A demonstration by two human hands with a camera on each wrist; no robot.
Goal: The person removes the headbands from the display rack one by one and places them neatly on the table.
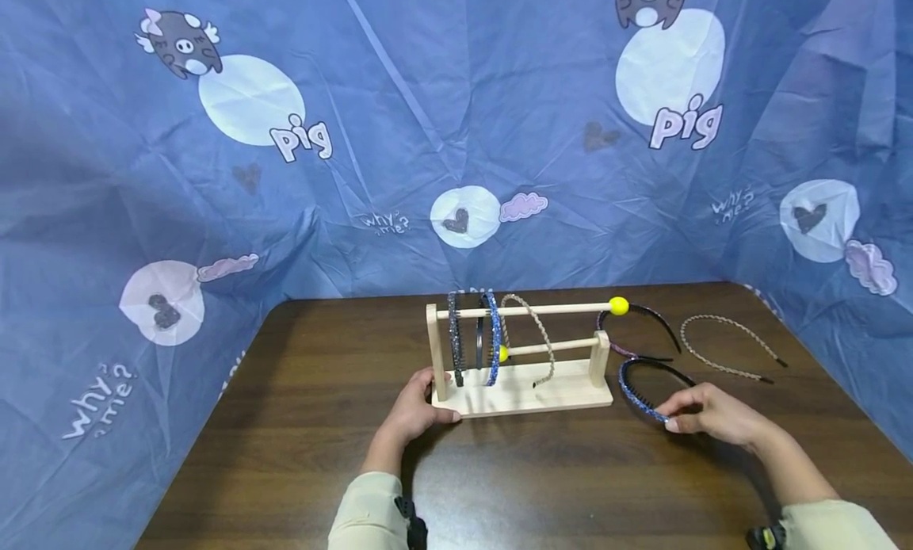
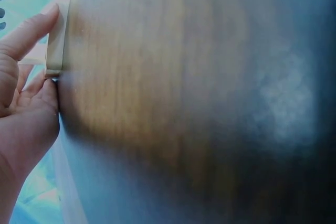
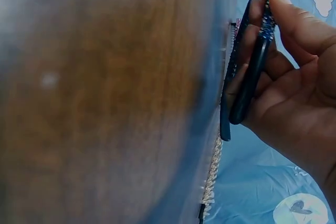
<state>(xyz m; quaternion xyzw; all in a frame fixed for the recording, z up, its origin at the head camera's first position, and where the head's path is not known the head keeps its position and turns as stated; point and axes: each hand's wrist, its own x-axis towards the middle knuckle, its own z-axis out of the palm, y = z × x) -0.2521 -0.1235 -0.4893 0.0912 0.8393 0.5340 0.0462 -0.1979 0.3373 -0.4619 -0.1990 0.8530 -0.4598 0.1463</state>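
My left hand (image 1: 416,409) grips the left end of a wooden headband rack (image 1: 571,387), its thumb along the front edge of the base. In the left wrist view the thumb and fingers lie on either side of that end. On the upper bar hang a black glittery headband (image 1: 454,336), a thin black headband (image 1: 479,345), a blue glittery headband (image 1: 495,344) and a beige braided headband (image 1: 544,328). Right of the rack, my right hand (image 1: 720,414) pinches another blue glittery headband (image 3: 268,24) between thumb and fingers; its black toothed inner side shows.
Behind the held headband lies a dark headband with pinkish glitter (image 1: 659,320), partly behind the rack. Farther right, a second beige braided headband (image 1: 727,370) rests on the brown table (image 1: 321,376). Yellow balls (image 1: 618,306) cap the rack's bars. A blue printed cloth (image 1: 357,177) hangs behind.
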